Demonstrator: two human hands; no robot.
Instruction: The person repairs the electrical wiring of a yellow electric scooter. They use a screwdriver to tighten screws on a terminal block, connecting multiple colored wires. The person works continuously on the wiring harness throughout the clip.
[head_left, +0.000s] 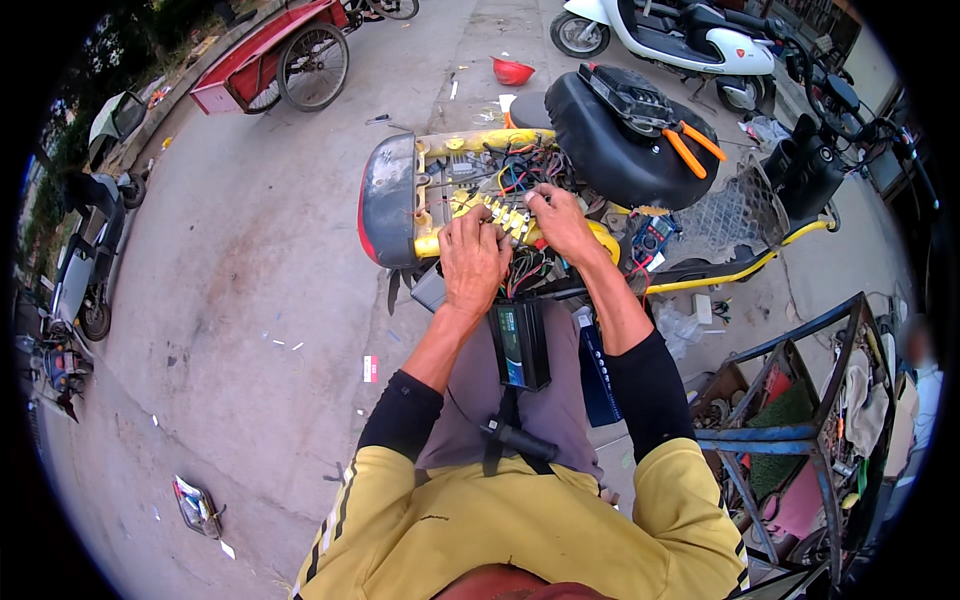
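Observation:
A yellow electric scooter [430,245] stands in front of me with its rear body uncovered and its wiring bare. My left hand [472,262] is closed with curled fingers at the near end of a yellow strip with pale metal pieces [508,220]. At the strip's far right end my right hand [562,224] is closed in a pinch; what sits between the fingers of either hand is too small to make out. Coloured wires [520,172] crowd the bay behind the hands. A black box with a label [520,345] rests at my lap, wires running up from it.
Orange-handled pliers [690,150] and a black case lie on the tipped black seat [600,150]. A multimeter [655,234] is right of the bay. A metal rack of parts [770,438] stands at lower right. A white scooter [680,45] and red cart [265,55] are farther off.

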